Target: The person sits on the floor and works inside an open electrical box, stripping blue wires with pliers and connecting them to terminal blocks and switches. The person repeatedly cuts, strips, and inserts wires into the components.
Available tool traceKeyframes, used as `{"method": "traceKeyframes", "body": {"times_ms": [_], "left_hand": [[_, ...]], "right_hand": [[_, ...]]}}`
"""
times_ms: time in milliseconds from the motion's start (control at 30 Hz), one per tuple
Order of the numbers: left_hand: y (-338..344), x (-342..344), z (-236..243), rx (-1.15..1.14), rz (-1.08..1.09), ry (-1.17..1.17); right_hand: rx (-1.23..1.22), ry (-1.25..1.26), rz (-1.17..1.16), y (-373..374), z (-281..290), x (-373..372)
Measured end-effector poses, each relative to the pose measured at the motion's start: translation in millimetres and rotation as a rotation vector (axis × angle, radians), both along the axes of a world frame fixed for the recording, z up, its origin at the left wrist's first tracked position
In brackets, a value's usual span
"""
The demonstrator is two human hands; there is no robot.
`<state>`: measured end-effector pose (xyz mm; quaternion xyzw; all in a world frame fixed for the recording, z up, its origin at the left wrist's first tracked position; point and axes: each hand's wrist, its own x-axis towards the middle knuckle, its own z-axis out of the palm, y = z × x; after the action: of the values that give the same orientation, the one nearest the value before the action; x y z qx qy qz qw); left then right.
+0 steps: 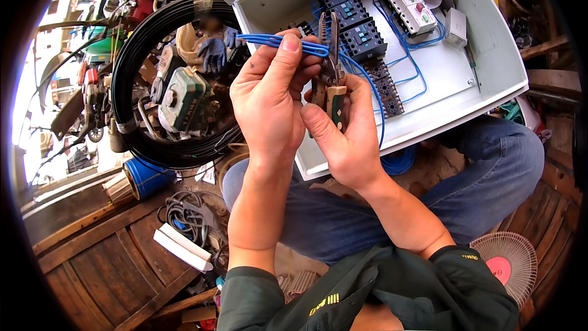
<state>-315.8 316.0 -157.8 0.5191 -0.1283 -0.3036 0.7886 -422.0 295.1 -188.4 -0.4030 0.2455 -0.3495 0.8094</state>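
Observation:
Between thumb and fingers, my left hand (266,101) pinches a folded bundle of blue wire (272,39). My right hand (352,141) is wrapped round the handles of a pair of pliers (334,64), its jaws pointing up and slightly parted. The bundle's right-hand end lies against the jaws; whether they grip it I cannot tell. Behind the pliers, a grey metal electrical enclosure (511,64) lies open in front of me. Black contactors (362,41), relay sockets (386,89) and white breakers (407,1) are mounted inside it, with blue wires running among them.
A large black cable coil (125,86) stands at the left, near work gloves (213,54) and a green machine (184,101). Also around me are a blue bucket (149,178), tangled cable (187,214), a white box (182,246) and a round fan (511,254). My jeans-clad legs flank the enclosure's near edge.

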Motion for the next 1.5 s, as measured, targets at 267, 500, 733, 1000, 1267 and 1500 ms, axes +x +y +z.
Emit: {"method": "traceKeyframes", "body": {"times_ms": [267, 500, 733, 1000, 1267, 1500], "left_hand": [[2.2, 8.2, -3.4, -0.092, -0.037, 0.049], [-0.1, 8.0, -5.3, -0.181, -0.075, 0.113], [-1.7, -18.8, -11.4, -0.123, -0.205, 0.046], [8.1, -11.2, 6.3, 0.242, -0.645, -0.278], [-0.7, -27.2, -2.8, 0.474, -0.692, -0.469], [-5.4, -40.1, -6.8, 0.469, -0.812, -0.199]], "right_hand": [[-0.033, 0.048, 0.175, -15.6, -8.8, -15.3], [-0.091, 0.033, -0.009, -56.2, 4.9, -18.9], [-0.25, -0.006, -0.092, -74.4, 15.0, -23.4], [-0.681, 0.402, 0.275, -129.6, 46.6, -56.9], [-1.1, 0.512, 0.391, -131.5, 48.3, -67.2], [-1.295, 0.451, 0.536, -148.4, 50.9, -75.5]]}}
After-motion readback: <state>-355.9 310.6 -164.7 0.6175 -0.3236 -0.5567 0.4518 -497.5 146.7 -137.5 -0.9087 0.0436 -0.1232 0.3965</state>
